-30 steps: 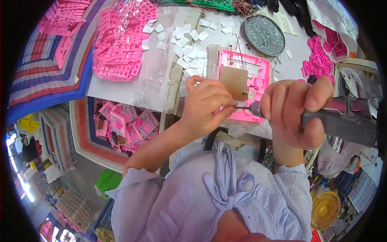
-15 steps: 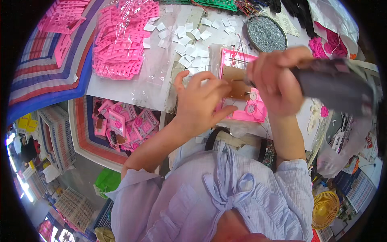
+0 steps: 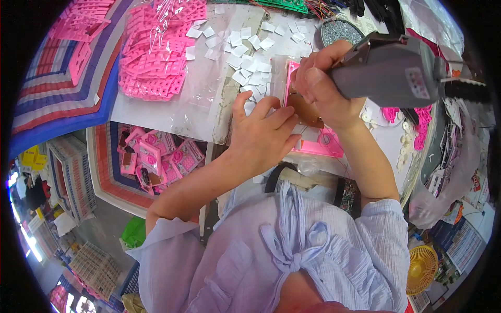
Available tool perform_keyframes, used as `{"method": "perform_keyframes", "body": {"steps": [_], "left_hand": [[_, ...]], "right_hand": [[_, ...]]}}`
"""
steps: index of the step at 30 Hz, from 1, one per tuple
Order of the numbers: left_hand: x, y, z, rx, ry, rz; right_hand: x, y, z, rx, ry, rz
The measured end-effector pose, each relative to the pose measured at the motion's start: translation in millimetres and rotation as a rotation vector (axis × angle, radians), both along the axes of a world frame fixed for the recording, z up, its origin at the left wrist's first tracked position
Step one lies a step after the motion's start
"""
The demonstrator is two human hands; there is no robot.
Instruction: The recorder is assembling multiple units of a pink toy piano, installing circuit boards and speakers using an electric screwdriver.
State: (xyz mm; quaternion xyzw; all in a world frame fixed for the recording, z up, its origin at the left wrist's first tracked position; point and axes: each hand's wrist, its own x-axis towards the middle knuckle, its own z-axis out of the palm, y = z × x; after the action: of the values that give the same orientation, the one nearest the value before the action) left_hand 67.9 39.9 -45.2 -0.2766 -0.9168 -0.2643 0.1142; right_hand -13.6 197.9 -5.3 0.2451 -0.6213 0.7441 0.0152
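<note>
My right hand (image 3: 330,94) is wrapped round a dark grey power screwdriver (image 3: 383,75), its body pointing off to the right and its tip hidden behind my fingers. Under that hand lies a pink plastic casing (image 3: 319,149), partly covered, with a brown board (image 3: 307,110) and thin wires in it. My left hand (image 3: 259,130) has its fingers spread and bent at the casing's left side, fingertips by the brown board. I see nothing held in it.
White square pieces (image 3: 250,65) lie scattered beyond my left hand. A round dish of small screws (image 3: 340,33) stands at the back. Bagged pink plastic parts (image 3: 154,62) lie on the left; below them, a bin (image 3: 99,177) holds finished-looking pink units. White round pieces (image 3: 404,141) sit at right.
My right hand has moved slightly left and up with the screwdriver, whose body now covers part of the screw dish. My left hand has shifted only a little.
</note>
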Motion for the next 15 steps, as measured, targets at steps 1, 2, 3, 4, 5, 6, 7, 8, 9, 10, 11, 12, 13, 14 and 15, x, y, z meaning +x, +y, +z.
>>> {"method": "perform_keyframes", "body": {"steps": [1, 2, 3, 4, 5, 6, 7, 8, 9, 10, 11, 12, 13, 14, 15], "left_hand": [[-0.2, 0.0, 0.5, -0.011, -0.011, -0.007], [-0.5, -0.5, 1.5, -0.021, -0.023, -0.015], [-0.7, -1.2, 2.8, -0.032, -0.034, -0.023], [-1.8, -2.5, 5.4, -0.009, -0.061, -0.037], [-3.3, -4.4, 8.9, 0.014, -0.087, -0.050], [-4.7, -4.7, 12.7, 0.036, -0.114, -0.065], [-3.6, -3.9, 17.5, 0.037, -0.126, -0.065], [-0.2, -2.8, 23.4, 0.038, -0.138, -0.067], [2.1, -1.2, 26.6, 0.039, -0.150, -0.068], [4.1, 2.1, 26.4, 0.025, -0.137, -0.045], [6.5, 8.0, 24.4, 0.011, -0.124, -0.022], [8.4, 12.7, 21.6, -0.002, -0.110, 0.000], [7.9, 15.2, 17.3, -0.030, -0.136, 0.002], [8.3, 15.5, 16.7, -0.030, -0.126, 0.006], [8.5, 14.5, 16.9, -0.030, -0.115, 0.010]], "right_hand": [[1.8, 0.2, 0.4, 0.000, -0.002, 0.010], [1.9, -0.9, 0.6, 0.038, 0.049, -0.012], [1.1, -3.0, 0.6, 0.077, 0.099, -0.035], [-0.7, -2.9, 0.9, 0.088, 0.100, -0.052], [-2.1, -3.0, 1.1, 0.100, 0.098, -0.068], [-3.2, -3.2, 4.0, 0.092, 0.044, -0.050], [-4.7, -4.0, 8.3, 0.084, -0.011, -0.032], [-6.7, -2.9, 11.9, 0.074, -0.066, -0.014], [-11.4, 1.7, 12.9, 0.084, -0.022, 0.025], [-13.6, 5.6, 14.3, 0.023, -0.051, 0.024], [-15.1, 10.4, 15.7, -0.037, -0.079, 0.023], [-17.4, 17.1, 15.5, -0.098, -0.106, 0.020], [-23.6, 23.6, 18.0, -0.209, -0.001, 0.105], [-18.8, 30.0, 22.2, -0.184, -0.031, 0.026], [-10.2, 37.1, 30.3, -0.159, -0.062, -0.053]]}}
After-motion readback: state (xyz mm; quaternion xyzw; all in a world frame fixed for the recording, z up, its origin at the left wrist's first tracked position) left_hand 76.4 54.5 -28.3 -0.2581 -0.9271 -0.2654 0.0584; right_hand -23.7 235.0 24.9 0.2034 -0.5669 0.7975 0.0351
